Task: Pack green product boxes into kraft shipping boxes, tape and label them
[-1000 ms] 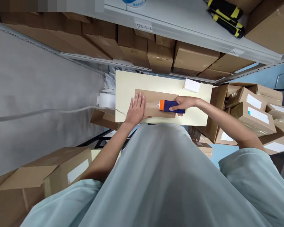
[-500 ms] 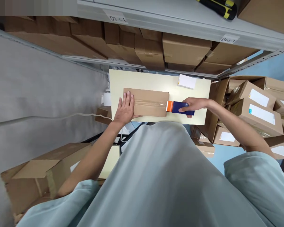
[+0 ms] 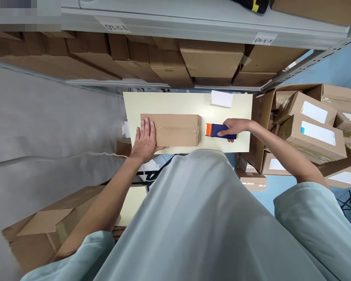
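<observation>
A closed brown cardboard box (image 3: 177,130) lies on a small cream table (image 3: 169,102), with clear tape along its top seam and down its right end. My left hand (image 3: 144,140) rests flat on the box's left end, fingers stretched out. My right hand (image 3: 234,128) grips a blue tape dispenser with an orange head (image 3: 218,130), held just right of the box and apart from it. A white pad (image 3: 221,98) lies at the table's far right corner.
Metal shelving packed with brown cartons (image 3: 210,58) stands behind the table. Labelled cartons (image 3: 310,125) are piled at the right, and an open carton (image 3: 46,222) sits at the lower left. A grey wall (image 3: 46,117) and a cable (image 3: 76,155) are at the left.
My right hand has drawn the dispenser rightwards along the box top, past its right end and off it. The left hand has stayed pressed on the box's left end.
</observation>
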The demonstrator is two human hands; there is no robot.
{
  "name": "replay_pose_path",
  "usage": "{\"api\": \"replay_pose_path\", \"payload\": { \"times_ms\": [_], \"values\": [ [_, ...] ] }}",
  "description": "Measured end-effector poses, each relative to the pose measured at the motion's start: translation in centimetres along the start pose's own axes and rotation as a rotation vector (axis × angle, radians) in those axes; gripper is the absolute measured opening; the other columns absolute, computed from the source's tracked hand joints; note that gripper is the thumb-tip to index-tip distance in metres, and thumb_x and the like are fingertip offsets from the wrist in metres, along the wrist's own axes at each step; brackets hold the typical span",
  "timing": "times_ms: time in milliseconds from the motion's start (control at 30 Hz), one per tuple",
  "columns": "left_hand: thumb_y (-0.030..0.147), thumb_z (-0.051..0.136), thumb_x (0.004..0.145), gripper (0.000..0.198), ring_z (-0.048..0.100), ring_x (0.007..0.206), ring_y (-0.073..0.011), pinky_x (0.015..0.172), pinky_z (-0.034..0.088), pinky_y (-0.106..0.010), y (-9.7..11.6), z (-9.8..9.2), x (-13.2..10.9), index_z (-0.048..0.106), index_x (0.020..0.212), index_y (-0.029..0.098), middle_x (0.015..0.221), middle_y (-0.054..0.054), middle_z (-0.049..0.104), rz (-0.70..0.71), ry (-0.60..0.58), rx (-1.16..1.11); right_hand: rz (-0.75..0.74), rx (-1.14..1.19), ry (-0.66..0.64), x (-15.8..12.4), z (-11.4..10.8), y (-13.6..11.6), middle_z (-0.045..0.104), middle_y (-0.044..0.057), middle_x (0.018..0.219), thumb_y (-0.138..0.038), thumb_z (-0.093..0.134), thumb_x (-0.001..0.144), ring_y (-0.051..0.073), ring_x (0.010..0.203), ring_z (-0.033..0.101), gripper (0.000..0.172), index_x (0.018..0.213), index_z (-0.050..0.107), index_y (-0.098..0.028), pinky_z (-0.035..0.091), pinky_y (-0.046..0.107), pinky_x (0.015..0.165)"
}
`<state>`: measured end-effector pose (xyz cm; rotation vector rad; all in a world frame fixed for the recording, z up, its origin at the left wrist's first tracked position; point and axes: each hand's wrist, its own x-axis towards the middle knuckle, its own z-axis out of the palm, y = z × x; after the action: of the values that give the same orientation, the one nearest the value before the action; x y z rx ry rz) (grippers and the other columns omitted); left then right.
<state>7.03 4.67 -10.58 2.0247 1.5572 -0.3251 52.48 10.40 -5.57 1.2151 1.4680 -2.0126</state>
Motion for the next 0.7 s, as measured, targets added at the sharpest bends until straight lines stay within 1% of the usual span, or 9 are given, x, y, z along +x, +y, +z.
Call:
{"api": "replay_pose_path", "payload": {
  "times_ms": [67,133,200,267,400,500,600,633,700],
  "values": [
    [0.082,0.064,0.091,0.135,-0.004,0.174,-0.0497,0.139,0.004,-0.069,0.1,0.0,0.0,0.008,0.177,-0.007,0.184,-0.037,0.001,0.006,0.01,-0.001,0.049,-0.073,0.026,1.0,0.2,-0.5,0.082,0.009,0.072,-0.079,0.082,0.084,0.025,0.073,0.079,0.061,0.075,0.071,-0.02,0.056,0.033,0.073],
    [0.081,0.064,0.092,0.135,-0.003,0.174,-0.0506,0.139,0.005,-0.069,0.3,-0.1,0.0,0.008,0.176,-0.008,0.183,-0.038,0.002,0.01,0.016,-0.002,0.087,-0.145,0.072,1.7,0.7,-1.3,0.081,0.009,0.069,-0.069,0.08,0.091,0.026,0.075,0.08,0.052,0.077,0.072,-0.019,0.057,0.034,0.077],
    [0.081,0.065,0.091,0.135,-0.002,0.174,-0.0514,0.138,0.006,-0.07,0.4,-0.2,-0.1,0.008,0.176,-0.008,0.183,-0.039,0.003,0.007,0.013,0.001,0.11,-0.206,0.125,2.3,1.4,-2.4,0.08,0.008,0.067,-0.058,0.078,0.096,0.026,0.074,0.079,0.042,0.082,0.074,-0.018,0.056,0.034,0.077],
    [0.081,0.064,0.092,0.134,-0.002,0.174,-0.0511,0.138,0.006,-0.071,0.5,-0.2,-0.2,0.009,0.176,-0.007,0.183,-0.039,0.003,0.005,0.012,0.01,0.128,-0.234,0.168,2.7,2.3,-3.5,0.08,0.006,0.067,-0.051,0.077,0.098,0.025,0.072,0.079,0.035,0.09,0.075,-0.018,0.056,0.033,0.076],
    [0.082,0.06,0.094,0.132,-0.003,0.174,-0.0504,0.139,0.003,-0.068,0.5,0.1,-0.3,0.01,0.175,-0.01,0.183,-0.038,0.001,0.021,0.044,0.013,0.179,-0.246,0.27,2.9,4.4,-5.1,0.079,0.004,0.068,-0.047,0.077,0.1,0.026,0.072,0.08,0.028,0.103,0.073,-0.02,0.056,0.034,0.078],
    [0.081,0.057,0.096,0.131,-0.002,0.173,-0.054,0.14,0.0,-0.065,0.7,0.5,-0.5,0.011,0.173,-0.014,0.183,-0.039,-0.001,0.032,0.082,-0.001,0.2,-0.282,0.354,2.6,6.1,-5.8,0.08,0.005,0.068,-0.046,0.075,0.102,0.027,0.075,0.08,0.026,0.107,0.072,-0.021,0.056,0.036,0.082],
    [0.082,0.058,0.094,0.135,-0.004,0.172,-0.0559,0.138,0.0,-0.069,1.4,0.8,-0.4,0.008,0.172,-0.016,0.181,-0.042,-0.002,0.02,0.087,0.004,0.237,-0.293,0.399,2.6,7.7,-6.4,0.081,0.005,0.073,-0.045,0.068,0.107,0.026,0.078,0.08,0.024,0.109,0.073,-0.022,0.057,0.036,0.086],
    [0.083,0.059,0.093,0.137,-0.004,0.172,-0.0554,0.137,0.0,-0.072,1.9,0.8,-0.3,0.007,0.172,-0.016,0.18,-0.043,-0.002,0.023,0.076,0.011,0.252,-0.317,0.424,2.8,8.3,-6.7,0.082,0.006,0.078,-0.045,0.065,0.108,0.026,0.083,0.081,0.025,0.111,0.074,-0.021,0.057,0.036,0.086],
    [0.086,0.06,0.091,0.141,-0.005,0.173,-0.054,0.135,0.0,-0.075,3.2,1.0,0.1,0.005,0.173,-0.015,0.18,-0.043,-0.002,0.068,0.038,0.029,0.302,-0.414,0.483,3.5,9.3,-7.2,0.085,0.011,0.094,-0.038,0.062,0.109,0.029,0.1,0.082,0.024,0.117,0.074,-0.019,0.057,0.038,0.089]
  ]
}}
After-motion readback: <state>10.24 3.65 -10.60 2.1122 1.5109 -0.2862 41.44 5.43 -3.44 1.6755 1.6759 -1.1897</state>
